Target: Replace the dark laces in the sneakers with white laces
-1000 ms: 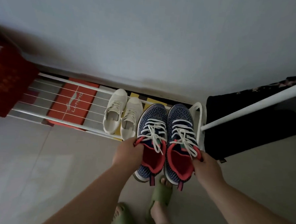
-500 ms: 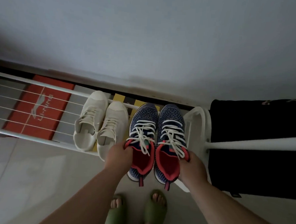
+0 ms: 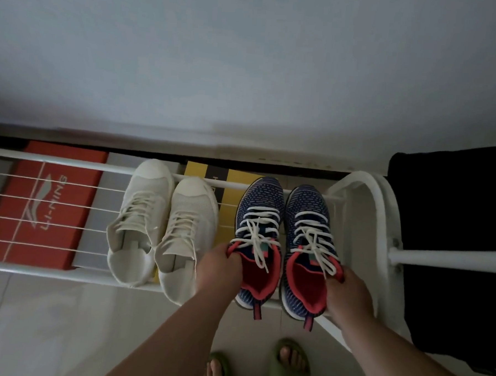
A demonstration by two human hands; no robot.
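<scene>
sneakers (image 3: 284, 241), blue with red lining, sit on a white shoe rack (image 3: 64, 273), already wearing white laces (image 3: 256, 231). left hand (image 3: 218, 268) and right hand (image 3: 347, 293) each grip a collar; relacing looks finished.

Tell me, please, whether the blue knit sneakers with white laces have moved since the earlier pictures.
Yes. Against the cream canvas shoes, the blue knit sneakers went back toward the wall: their heels stuck out beyond the cream heels, now nearly level.

Dim, flat indoor light, soft focus, with wide-angle bending at the edges.
</scene>
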